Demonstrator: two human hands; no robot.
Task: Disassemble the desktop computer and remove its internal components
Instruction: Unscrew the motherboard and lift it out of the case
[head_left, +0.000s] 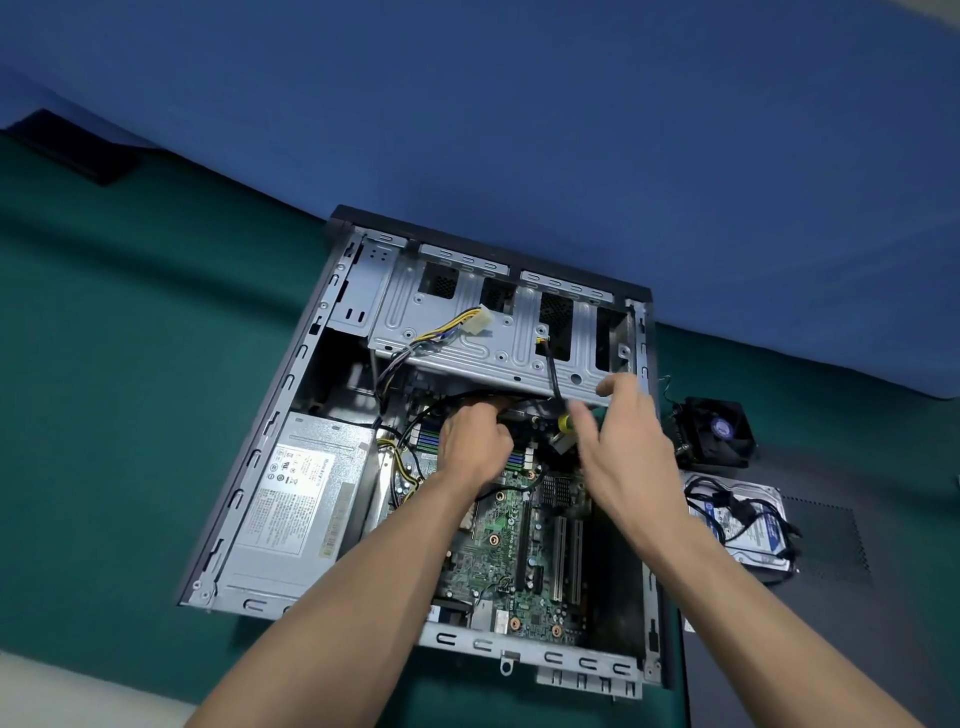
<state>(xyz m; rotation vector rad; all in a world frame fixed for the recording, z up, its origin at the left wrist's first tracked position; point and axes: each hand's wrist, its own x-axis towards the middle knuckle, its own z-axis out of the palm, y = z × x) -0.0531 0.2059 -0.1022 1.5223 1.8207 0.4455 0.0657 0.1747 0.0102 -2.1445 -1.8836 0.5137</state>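
Observation:
The open computer case (270, 415) lies flat on the green table. Inside are the grey power supply (296, 499), the green motherboard (498, 545) and the metal drive cage (467, 338). My left hand (475, 441) is curled round a black cable (467, 397) just below the cage, over the memory slots. My right hand (623, 457) hovers at the cage's lower right corner with its fingers spread and blurred, holding nothing I can see. A second black cable (551, 374) hangs down from the cage. A small yellow part (563, 422) shows between my hands.
A loose white connector (480, 319) on coloured wires rests on the cage. Right of the case lie a black cooler fan (719, 431), a hard drive (753, 525) with tangled cables, and a dark perforated side panel (831, 545). A black object (78, 148) sits far left.

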